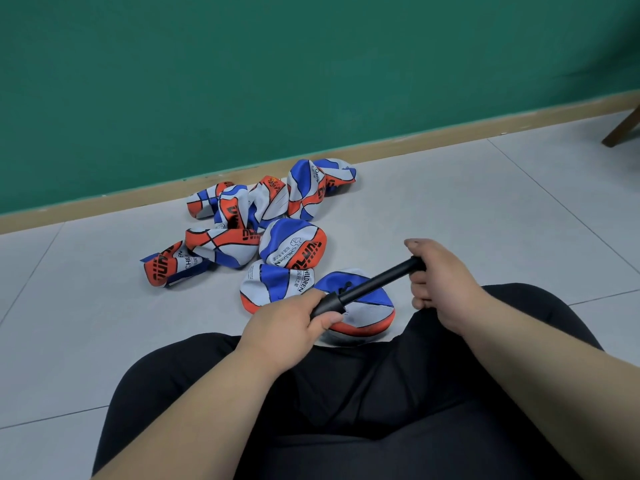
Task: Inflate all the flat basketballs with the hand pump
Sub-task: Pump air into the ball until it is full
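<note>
A black hand pump (367, 287) runs slantwise between my hands, above my lap. My left hand (294, 317) grips its thicker lower end. My right hand (436, 278) grips the upper end, the handle. Under the pump lies a flat blue, white and orange basketball (367, 315), just past my knees. Beside it lies another flat basketball (277, 285), and behind that one a dented basketball (294, 244). Several more crumpled flat basketballs (242, 216) are heaped on the floor toward the wall.
I sit on a pale tiled floor (485, 209) in black trousers (346, 410). A green wall with a wooden skirting board (381, 143) stands behind the balls. A wooden furniture leg (621, 128) shows at the far right.
</note>
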